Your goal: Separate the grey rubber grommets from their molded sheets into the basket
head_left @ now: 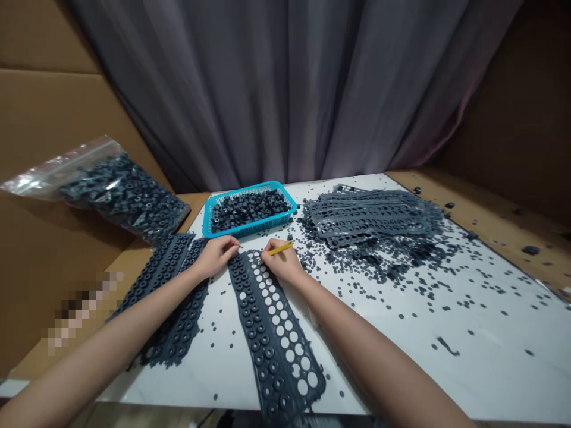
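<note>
Nearest us, at 12 o'clock, lies a grey rubber strip (272, 339), punched with holes down one side and studded with rings down the other. Our right hand (281, 261) has its fingers clamped on a yellow stick (281, 248), just over the strip's far end. Our left hand (216, 255) rests beside that end, fingers together, nothing visible in them. At 10 o'clock, a second strip (172, 291) lies under our left wrist, and a plastic bag (125, 196) of rubber pieces lies beyond it. Loose discs (529, 352) litter the marble table (401, 368). Farther off, a blue basket (250, 208) of rubber pieces sits at 12 o'clock, and stacked punched sheets (370, 217) lie at 1 o'clock.
</note>
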The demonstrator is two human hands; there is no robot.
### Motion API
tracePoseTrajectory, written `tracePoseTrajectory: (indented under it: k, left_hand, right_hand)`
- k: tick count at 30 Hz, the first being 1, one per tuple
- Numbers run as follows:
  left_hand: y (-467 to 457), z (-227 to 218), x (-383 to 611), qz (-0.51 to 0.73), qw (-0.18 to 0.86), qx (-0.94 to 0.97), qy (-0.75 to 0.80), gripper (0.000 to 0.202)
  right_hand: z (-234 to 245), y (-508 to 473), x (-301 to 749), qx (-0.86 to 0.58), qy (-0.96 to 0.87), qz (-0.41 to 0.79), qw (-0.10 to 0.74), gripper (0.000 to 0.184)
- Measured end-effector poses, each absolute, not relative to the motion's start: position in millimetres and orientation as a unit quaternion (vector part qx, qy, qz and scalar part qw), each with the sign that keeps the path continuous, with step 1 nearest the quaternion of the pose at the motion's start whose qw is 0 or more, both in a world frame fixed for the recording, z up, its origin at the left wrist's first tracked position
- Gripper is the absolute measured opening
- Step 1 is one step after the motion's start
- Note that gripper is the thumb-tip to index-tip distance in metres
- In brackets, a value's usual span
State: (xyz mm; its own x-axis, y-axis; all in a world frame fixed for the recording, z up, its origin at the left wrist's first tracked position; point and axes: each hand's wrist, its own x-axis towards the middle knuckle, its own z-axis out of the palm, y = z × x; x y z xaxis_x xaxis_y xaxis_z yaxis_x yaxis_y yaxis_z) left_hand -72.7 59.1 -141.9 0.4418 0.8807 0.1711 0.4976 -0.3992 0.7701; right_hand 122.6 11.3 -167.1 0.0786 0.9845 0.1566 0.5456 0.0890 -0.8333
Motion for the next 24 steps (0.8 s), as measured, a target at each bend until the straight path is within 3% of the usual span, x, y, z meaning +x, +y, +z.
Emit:
tracePoseTrajectory:
  k: [7,15,24]
  left_hand:
    - [16,-123,-61,0.389,0.533,0.616,0.430,0.032]
    - [-42,-91,-27,0.432,0.771,0.344,0.318,0.028]
    - [-55,-90,-17,0.428,0.690,0.465,0.353,0.032]
  right_hand:
    - [-167,6,123,-0.600,-0.627,0.271,0.417,0.011]
    - [-172,6,124,-0.588,-0.630,0.273,0.427,0.013]
    - [-167,3,124,-0.587,-0.625,0.290,0.425,0.011]
